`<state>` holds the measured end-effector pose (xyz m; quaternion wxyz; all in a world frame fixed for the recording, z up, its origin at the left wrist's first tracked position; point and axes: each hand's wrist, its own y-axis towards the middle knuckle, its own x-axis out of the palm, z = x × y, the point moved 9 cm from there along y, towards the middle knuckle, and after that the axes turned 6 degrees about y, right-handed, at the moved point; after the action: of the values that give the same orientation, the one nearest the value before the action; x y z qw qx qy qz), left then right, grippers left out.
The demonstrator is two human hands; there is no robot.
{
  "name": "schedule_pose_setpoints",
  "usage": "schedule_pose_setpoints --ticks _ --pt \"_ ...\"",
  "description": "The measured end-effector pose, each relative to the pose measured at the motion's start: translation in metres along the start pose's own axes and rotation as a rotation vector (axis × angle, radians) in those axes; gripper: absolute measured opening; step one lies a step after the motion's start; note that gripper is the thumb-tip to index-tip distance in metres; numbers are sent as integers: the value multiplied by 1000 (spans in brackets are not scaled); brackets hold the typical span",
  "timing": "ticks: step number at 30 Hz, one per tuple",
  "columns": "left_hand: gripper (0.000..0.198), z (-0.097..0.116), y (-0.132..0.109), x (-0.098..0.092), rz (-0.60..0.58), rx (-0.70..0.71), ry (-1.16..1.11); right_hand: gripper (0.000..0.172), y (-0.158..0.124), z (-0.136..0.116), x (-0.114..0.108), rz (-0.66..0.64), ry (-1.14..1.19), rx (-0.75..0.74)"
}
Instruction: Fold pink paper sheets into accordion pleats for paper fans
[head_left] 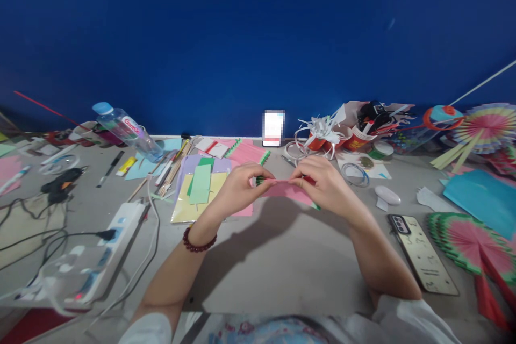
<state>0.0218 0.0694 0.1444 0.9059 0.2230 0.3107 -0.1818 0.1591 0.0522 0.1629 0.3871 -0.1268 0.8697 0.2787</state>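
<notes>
Above the middle of the grey table, both hands pinch a strip of pink paper [284, 188] with green edges. My left hand [248, 185] grips its left end, where a dark green edge shows at the fingertips. On the other end, my right hand [316, 183] is closed, with a bit of red showing by its fingers. Part of the paper hangs below the fingers, and its folds are mostly hidden by them. Behind the hands lies another pleated pink paper with green edges [248, 151]. Coloured sheets in a clear sleeve [185, 215] lie left of my left hand.
At the back stand an upright phone [273, 129], red cups [357, 140] and a tilted plastic bottle [131, 130]. A power strip [113, 252] with cables and a glue gun [62, 185] lie left. Right are another phone [423, 255], a watermelon-coloured paper fan [475, 242] and blue paper [479, 193].
</notes>
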Motion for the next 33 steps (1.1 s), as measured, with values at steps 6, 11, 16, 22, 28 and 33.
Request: schedule_pose_setpoints --ticks 6,11,16,22,28,33 --pt "22 6 -1 0 -26 49 101 20 2 2 1 -12 27 12" --pt "25 15 -2 -3 41 162 148 19 2 2 1 -9 18 6" --pt "23 21 -4 -6 132 221 185 11 0 -5 0 26 20 -33" --pt "22 25 -4 1 84 188 186 15 -1 -11 6 23 52 -52" --pt "32 2 -3 -2 63 1 -38 13 -1 -5 2 90 101 16" --pt "29 -13 0 -3 57 -65 -157 14 -1 -4 -1 119 133 35"
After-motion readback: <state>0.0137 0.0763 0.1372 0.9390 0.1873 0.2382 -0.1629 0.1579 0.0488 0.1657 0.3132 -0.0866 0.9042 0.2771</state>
